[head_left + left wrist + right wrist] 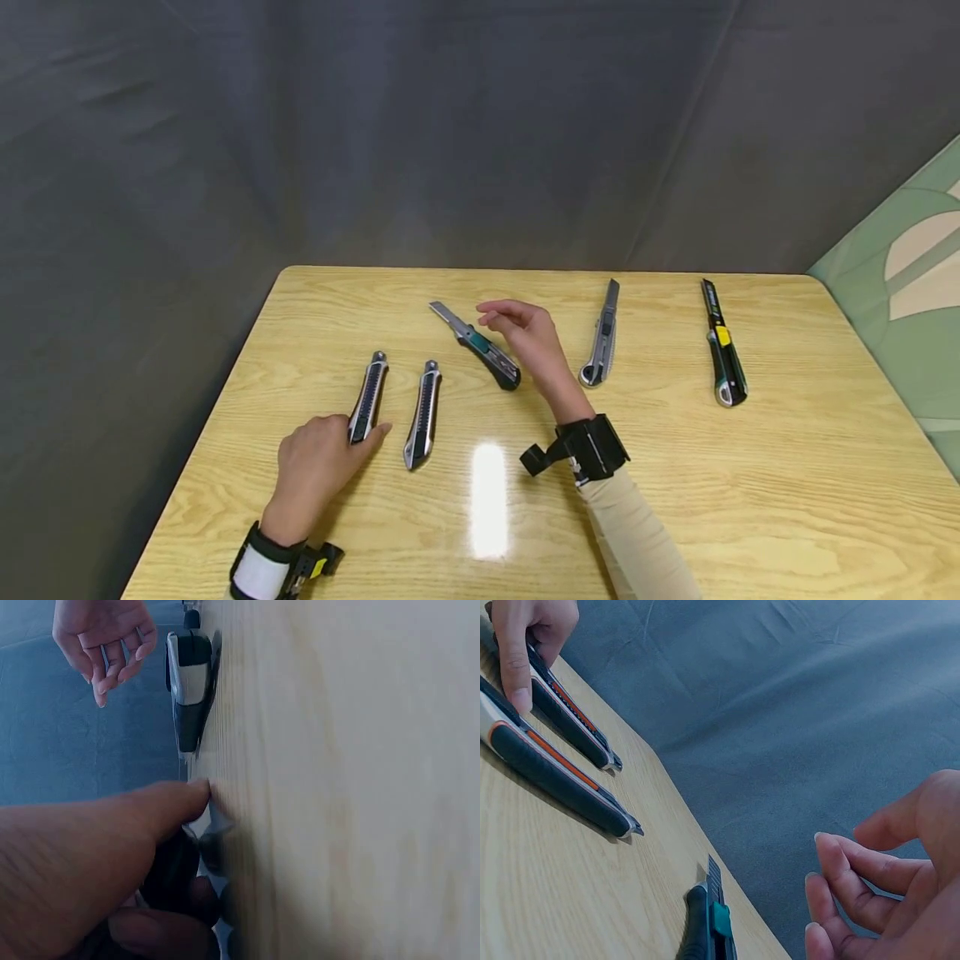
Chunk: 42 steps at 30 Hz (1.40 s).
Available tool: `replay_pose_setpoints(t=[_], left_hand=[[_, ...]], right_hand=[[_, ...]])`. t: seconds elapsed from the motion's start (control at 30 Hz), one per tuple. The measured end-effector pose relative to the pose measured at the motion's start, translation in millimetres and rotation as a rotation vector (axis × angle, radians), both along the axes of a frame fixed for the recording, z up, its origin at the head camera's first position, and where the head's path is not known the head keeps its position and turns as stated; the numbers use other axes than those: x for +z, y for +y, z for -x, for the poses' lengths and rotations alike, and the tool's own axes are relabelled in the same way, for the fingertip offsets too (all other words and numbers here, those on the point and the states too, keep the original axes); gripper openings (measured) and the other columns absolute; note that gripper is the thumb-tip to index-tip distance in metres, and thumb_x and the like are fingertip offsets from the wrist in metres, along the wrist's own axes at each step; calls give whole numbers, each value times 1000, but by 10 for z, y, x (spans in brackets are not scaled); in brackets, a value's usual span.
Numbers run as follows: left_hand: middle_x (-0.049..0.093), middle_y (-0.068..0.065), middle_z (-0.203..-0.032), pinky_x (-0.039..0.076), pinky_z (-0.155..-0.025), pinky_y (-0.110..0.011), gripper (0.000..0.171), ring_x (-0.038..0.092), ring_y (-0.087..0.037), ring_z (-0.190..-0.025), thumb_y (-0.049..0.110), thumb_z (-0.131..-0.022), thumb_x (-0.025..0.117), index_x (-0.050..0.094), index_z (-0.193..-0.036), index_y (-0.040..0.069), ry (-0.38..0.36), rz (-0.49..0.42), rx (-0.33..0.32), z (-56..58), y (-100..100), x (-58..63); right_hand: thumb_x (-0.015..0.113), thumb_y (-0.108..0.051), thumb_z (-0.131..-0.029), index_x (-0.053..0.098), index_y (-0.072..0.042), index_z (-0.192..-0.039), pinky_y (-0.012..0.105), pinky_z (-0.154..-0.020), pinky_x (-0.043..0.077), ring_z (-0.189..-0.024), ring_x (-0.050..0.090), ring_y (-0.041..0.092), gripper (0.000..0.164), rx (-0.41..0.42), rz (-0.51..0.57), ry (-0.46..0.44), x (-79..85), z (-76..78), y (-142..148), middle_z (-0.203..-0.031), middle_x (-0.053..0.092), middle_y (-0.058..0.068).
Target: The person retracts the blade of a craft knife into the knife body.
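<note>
My left hand [318, 458] lies low at the table's left and grips the near end of a silver and black utility knife [367, 400], thumb along its right side. A matching utility knife [423, 417] rests just right of that thumb. Orange strips show along both in the right wrist view. My right hand [531, 337] hovers, fingers loosely bent and holding nothing, beside a utility knife with a green slider [480, 343], its blade section pointing to the back left. In the left wrist view, the right hand [109, 637] hangs with its fingers apart.
Farther right lie a grey utility knife [602, 342] and a black one with a yellow slider [724, 358]. All rest on a wood-grain table [810, 467]. A dark grey cloth [480, 133] hangs behind its back edge, and green patterned fabric [892, 350] borders the right.
</note>
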State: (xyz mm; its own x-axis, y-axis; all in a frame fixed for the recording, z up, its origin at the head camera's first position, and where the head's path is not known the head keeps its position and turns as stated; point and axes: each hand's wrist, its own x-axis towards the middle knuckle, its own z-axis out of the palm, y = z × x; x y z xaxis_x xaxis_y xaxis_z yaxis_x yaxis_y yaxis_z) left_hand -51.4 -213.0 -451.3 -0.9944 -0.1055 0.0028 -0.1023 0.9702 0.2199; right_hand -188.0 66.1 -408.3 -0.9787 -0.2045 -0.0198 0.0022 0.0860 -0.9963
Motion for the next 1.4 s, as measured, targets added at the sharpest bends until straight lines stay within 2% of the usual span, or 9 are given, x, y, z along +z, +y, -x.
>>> replay_pose_setpoints(t=[0.23,0.47,0.67,0.77,0.9,1.03,1.13,1.27,1.4], left_hand=[[33,5,-48,21,-38,-28,65,33,-13,-40,69,-81,68,40,-53,18,71,60,-75,-56,-7,61],[36,4,-47,21,-38,-29,68,35,-15,-39,76,-81,60,41,-51,19,84,116,-59,-48,-11,60],[24,7,-44,15,-37,-29,72,27,-12,-36,76,-76,66,34,-46,20,260,199,-83,-51,-27,89],[19,9,-44,12,-36,-27,72,24,-11,-34,72,-77,69,32,-45,20,347,209,-80,-51,-10,135],[19,8,-43,9,-36,-26,69,20,-11,-34,66,-78,73,32,-46,19,421,170,-59,-27,65,215],[28,6,-42,13,-35,-28,63,24,-13,-35,63,-81,71,38,-51,19,408,81,-53,31,230,279],[35,5,-43,18,-35,-29,58,30,-14,-36,64,-84,67,43,-55,20,362,27,-51,85,373,298],[37,5,-43,19,-35,-28,57,32,-13,-36,65,-86,64,46,-56,20,334,-18,-60,137,505,295],[36,6,-43,19,-36,-28,56,31,-13,-36,62,-88,64,46,-56,20,340,-38,-66,162,572,287]], right_hand=[[57,-13,-100,70,-5,-118,52,-109,43,-118,61,40,24,9,12,-4,13,2,-2,-112,68,25],[58,-16,-100,71,-8,-117,49,-107,44,-116,61,38,23,26,-52,-11,-14,10,8,-115,68,24],[58,-17,-100,70,-7,-119,45,-104,45,-116,61,38,24,33,-103,-7,-23,16,46,-116,68,24],[57,-17,-101,71,-9,-118,39,-94,47,-113,62,37,24,36,-157,19,-51,24,60,-115,69,22],[54,-19,-102,72,-14,-117,32,-76,41,-100,60,35,24,39,-246,48,-65,30,80,-113,71,17],[52,-19,-102,71,-14,-118,32,-71,36,-91,56,34,25,24,-277,50,-44,31,116,-114,72,15],[52,-20,-102,71,-14,-118,34,-77,39,-100,59,33,25,18,-276,31,-14,25,147,-115,71,16],[52,-20,-103,70,-15,-118,38,-89,45,-111,62,31,25,38,-316,-2,-1,17,175,-117,70,15],[53,-21,-102,70,-14,-119,41,-90,49,-108,65,27,24,50,-387,9,-8,16,199,-117,70,13]])
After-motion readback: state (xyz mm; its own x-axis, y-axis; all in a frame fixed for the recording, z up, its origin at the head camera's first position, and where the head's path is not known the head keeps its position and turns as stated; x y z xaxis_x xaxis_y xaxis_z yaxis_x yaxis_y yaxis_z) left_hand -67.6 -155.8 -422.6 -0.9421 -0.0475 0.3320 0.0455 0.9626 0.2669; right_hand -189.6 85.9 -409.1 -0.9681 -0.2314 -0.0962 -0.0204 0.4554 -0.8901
